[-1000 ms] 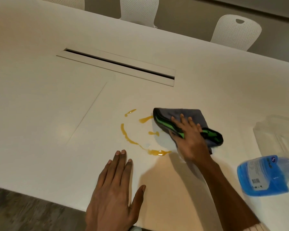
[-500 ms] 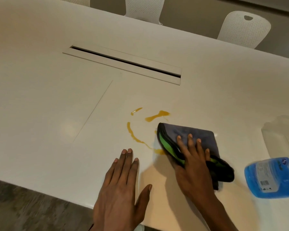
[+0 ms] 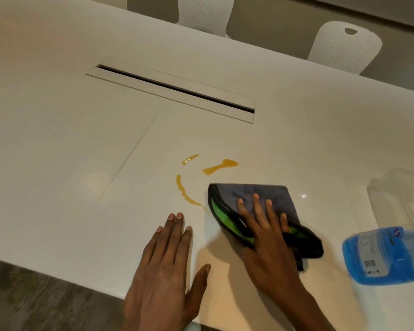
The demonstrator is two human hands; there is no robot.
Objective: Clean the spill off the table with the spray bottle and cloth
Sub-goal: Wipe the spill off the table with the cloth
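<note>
An orange spill [image 3: 219, 167] lies in streaks and drops on the white table [image 3: 69, 151], with a curved streak [image 3: 184, 191] to its left. A folded grey cloth with green and black trim [image 3: 265, 194] lies flat just below the spill. My right hand [image 3: 265, 232] presses on the cloth, fingers spread over it. To its left, my left hand [image 3: 167, 266] rests flat on the table near the front edge, holding nothing. A spray bottle with blue liquid [image 3: 382, 254] stands at the right; its clear upper part is blurred.
A long cable slot [image 3: 175, 90] with a raised lid runs across the table beyond the spill. White perforated chairs [image 3: 344, 46] stand along the far side. The table's front edge [image 3: 46, 269] is close to my left hand, with dark floor below.
My right hand has drawn the cloth back toward me and slightly right, uncovering the upper orange streak. The lower blob and small middle drop of the spill are gone. My left hand stays flat.
</note>
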